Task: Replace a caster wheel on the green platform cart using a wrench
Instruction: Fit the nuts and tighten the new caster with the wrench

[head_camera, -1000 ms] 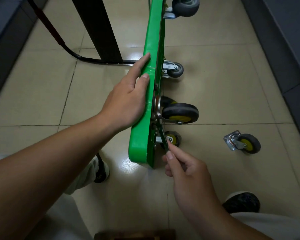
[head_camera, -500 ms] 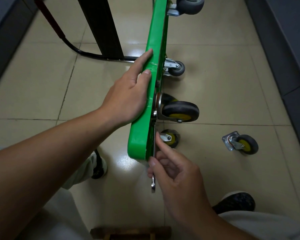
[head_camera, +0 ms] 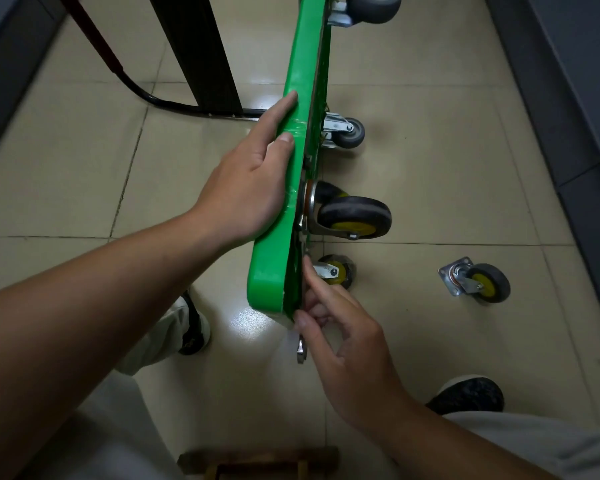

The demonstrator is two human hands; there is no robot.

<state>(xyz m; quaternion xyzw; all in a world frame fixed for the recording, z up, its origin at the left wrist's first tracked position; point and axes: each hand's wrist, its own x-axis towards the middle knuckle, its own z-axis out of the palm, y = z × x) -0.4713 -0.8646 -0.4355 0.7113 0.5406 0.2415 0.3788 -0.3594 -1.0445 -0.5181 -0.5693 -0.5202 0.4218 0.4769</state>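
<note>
**Wrench worked at the caster bolts while the cart is steadied on edge**

The wrench (head_camera: 301,353) is pinched between the thumb and curled fingers of the right hand (head_camera: 347,344), close against the underside of the green platform cart (head_camera: 274,271). Only the lower end of the tool is seen below the hand; its upper end is hidden behind the deck edge, so it is probably seated on a bolt, though this cannot be confirmed. The left hand (head_camera: 253,188) is laid flat, fingers together, over the deck's rim to brace it.

The cart is stood on its side on the tiled floor (head_camera: 447,185), with the yellow-hubbed caster wheel (head_camera: 354,216) bolted near its lower corner. A loose caster (head_camera: 475,281) lies on the floor well apart to the right.

The wrench is judged stiff, thin and smooth, best gripped near its free end for leverage. The deck is rigid but apt to tip, so it is best held on its upper edge. The caster swivels, so it would be better taken by its plate.
</note>
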